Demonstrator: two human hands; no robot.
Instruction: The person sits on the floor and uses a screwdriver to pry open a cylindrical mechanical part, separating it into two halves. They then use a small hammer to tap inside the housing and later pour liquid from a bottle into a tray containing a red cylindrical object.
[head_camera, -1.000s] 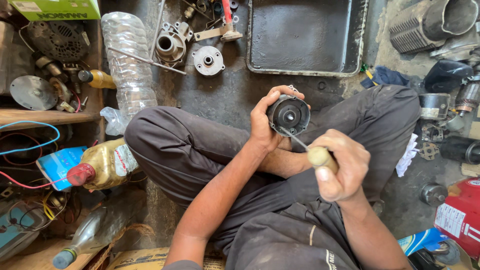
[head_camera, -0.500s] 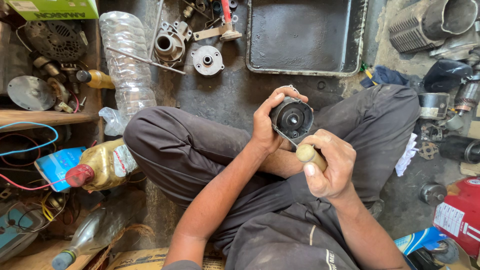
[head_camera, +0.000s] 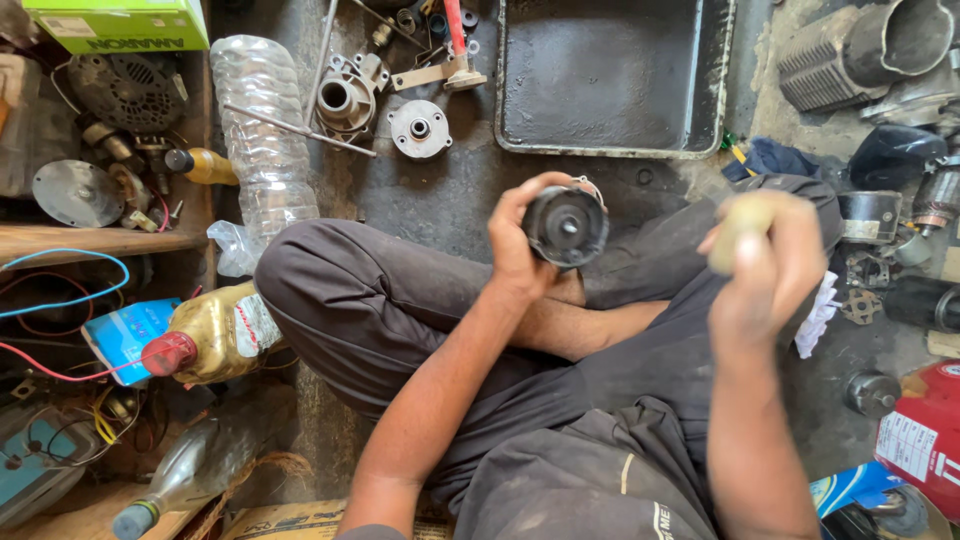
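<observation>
now — left fingers (head_camera: 520, 215) pinching black round part (head_camera: 566, 226) | right fingers (head_camera: 770, 255) wrapped on blurred handle (head_camera: 735, 232) | green box (head_camera: 115, 22) top-left

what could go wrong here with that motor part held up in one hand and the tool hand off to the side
The left hand alone holds the round black motor part over the lap, so it might slip and drop. The right hand is blurred with a pale tool handle; a swing back could strike the left fingers. The loose metal parts on the floor might get knocked.
</observation>
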